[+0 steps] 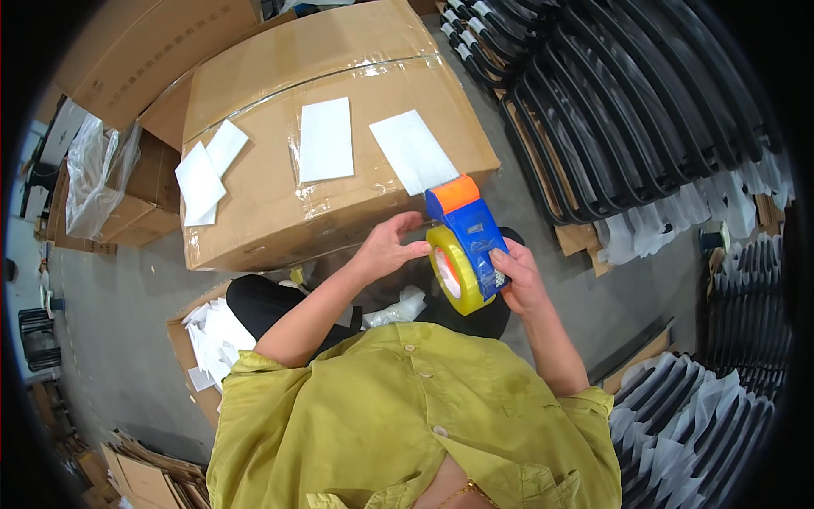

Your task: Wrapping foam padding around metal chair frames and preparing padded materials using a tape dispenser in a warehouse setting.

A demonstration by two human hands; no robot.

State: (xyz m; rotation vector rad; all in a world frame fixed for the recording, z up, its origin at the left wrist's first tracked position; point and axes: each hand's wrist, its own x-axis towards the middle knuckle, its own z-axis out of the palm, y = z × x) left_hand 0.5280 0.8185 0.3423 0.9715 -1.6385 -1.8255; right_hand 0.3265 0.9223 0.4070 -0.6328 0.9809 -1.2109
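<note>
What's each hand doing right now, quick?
Left hand: open, beside the tape roll; contact unclear.
Right hand: closed, holding the blue tape dispenser.

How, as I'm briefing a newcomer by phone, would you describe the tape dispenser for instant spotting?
Find the big brown carton facing the person. By its near edge, the right hand holds the tape dispenser. Its blue body, orange end and yellow roll set it apart from the flat white pieces.

Smooth grey floor point(127, 314) spreads below. Black tubular frames point(627, 110) stand in close rows along the right, white wrapping point(670, 216) among them. At left, clear plastic point(95, 191) drapes over 1 brown carton point(157, 174); flattened cardboard point(144, 475) is piled lower down.
</note>
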